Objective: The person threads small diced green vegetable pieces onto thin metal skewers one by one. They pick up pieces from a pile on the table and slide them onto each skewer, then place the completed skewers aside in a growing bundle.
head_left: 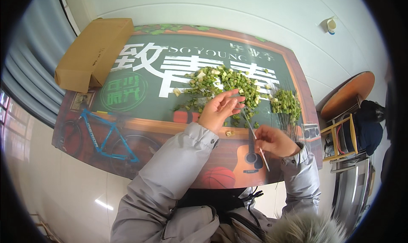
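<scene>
At the near edge of the printed table, two grey sleeves reach forward from the lower edge of the view; the right hand is held back down, its wrist bent inward, its fingers curled and pinching a thin pale rod; the rod slants, its lower part projecting below the hand and its upper part rising toward the left hand; the left hand is raised further forward, thumb and forefinger drawn close together; whether a piece lies between them cannot be told; beyond it is a loose pile of cut green pieces; to the right lies a bunch of thin stalks bearing green pieces; at the far left corner stands a cardboard box.
</scene>
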`<state>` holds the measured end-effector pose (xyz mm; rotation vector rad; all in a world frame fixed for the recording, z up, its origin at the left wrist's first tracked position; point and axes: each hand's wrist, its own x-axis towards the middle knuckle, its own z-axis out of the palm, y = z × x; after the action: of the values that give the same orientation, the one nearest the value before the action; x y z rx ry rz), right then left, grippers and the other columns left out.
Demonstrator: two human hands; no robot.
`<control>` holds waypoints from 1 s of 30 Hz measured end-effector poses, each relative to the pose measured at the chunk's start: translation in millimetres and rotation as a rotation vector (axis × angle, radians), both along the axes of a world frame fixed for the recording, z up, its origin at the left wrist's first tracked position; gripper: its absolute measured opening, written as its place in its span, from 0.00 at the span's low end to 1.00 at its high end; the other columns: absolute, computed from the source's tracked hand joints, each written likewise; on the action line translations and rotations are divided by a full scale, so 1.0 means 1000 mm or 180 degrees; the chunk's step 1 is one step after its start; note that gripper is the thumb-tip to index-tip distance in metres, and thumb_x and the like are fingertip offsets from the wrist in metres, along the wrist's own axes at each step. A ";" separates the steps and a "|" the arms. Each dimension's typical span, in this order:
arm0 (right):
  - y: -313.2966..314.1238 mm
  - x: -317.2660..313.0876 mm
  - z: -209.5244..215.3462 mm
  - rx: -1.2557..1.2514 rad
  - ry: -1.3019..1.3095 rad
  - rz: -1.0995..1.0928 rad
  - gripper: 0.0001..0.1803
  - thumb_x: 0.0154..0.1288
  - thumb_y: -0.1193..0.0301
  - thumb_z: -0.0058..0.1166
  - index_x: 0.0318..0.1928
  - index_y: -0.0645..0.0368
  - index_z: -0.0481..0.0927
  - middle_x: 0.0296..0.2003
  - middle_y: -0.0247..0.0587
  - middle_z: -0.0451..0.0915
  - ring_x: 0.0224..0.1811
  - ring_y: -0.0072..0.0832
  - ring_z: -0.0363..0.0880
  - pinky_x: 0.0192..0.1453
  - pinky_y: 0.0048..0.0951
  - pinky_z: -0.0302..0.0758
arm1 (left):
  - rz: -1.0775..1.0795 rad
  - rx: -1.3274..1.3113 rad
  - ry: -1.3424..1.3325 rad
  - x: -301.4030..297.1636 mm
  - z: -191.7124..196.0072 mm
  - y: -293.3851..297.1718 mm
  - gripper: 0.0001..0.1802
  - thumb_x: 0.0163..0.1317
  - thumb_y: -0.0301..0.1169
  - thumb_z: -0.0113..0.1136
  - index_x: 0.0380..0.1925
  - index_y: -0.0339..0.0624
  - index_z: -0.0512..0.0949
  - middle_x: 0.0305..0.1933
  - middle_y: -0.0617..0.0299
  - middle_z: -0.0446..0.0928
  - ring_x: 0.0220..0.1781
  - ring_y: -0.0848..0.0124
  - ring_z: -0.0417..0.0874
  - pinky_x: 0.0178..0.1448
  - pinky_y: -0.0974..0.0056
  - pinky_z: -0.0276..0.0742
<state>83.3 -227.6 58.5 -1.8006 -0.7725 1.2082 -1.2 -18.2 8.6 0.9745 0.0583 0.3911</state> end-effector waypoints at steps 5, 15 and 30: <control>0.013 -0.005 -0.004 0.0281 -0.0156 0.0720 0.08 0.66 0.75 0.45 0.44 0.63 0.65 0.32 0.38 0.75 0.31 0.22 0.75 0.36 0.22 0.72 | -0.0217 0.0003 0.0315 -0.002 0.001 0.009 0.12 0.65 0.31 0.50 0.44 0.36 0.74 0.43 0.54 0.77 0.41 0.69 0.80 0.47 0.67 0.77; 0.043 -0.007 -0.011 0.0872 0.0474 -0.0240 0.11 0.71 0.66 0.40 0.39 0.63 0.67 0.18 0.34 0.72 0.17 0.19 0.71 0.24 0.19 0.69 | -0.0191 0.0837 0.0166 0.003 -0.001 -0.001 0.11 0.65 0.33 0.51 0.42 0.38 0.75 0.38 0.63 0.77 0.37 0.77 0.76 0.43 0.71 0.73; 0.040 0.025 -0.051 0.1225 -0.0747 -0.1163 0.12 0.70 0.67 0.41 0.33 0.62 0.72 0.13 0.24 0.64 0.12 0.10 0.57 0.15 0.16 0.53 | 0.2704 0.2356 0.1071 0.002 -0.016 0.062 0.09 0.61 0.28 0.54 0.40 0.39 0.70 0.36 0.62 0.76 0.37 0.75 0.75 0.40 0.72 0.69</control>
<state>108.6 -187.7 7.5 -1.6798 -0.7092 0.5737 1.2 43.4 -7.4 1.7274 0.6877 1.0689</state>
